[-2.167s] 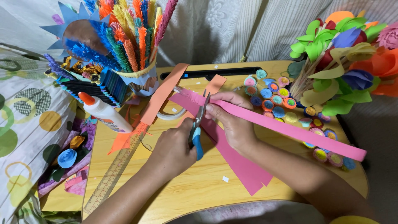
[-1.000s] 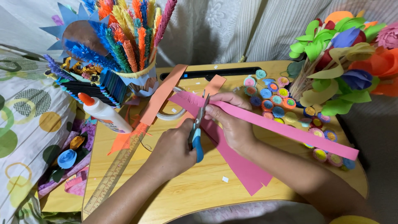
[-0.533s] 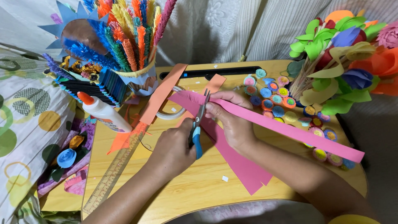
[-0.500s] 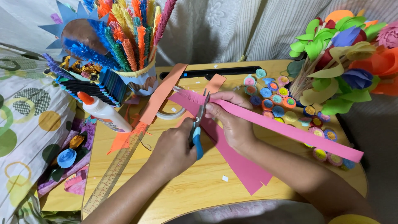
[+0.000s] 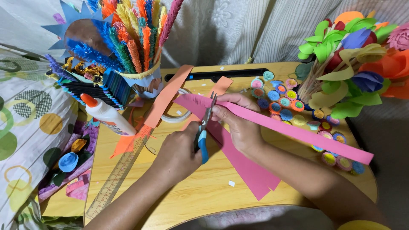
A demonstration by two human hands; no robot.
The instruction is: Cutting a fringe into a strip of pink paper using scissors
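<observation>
Fingers of the right hand pinch the long flat pink paper sheet on the wooden lap table, while the left hand grips blue-handled scissors, blades apart at its edge.

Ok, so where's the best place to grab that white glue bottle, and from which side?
Grip the glue bottle around its white body, coming from the open near side over the ruler. It lies tilted, orange cap pointing up-left toward the craft holder, which crowds the cap end. The left hand, busy with the scissors, is closest.
</observation>
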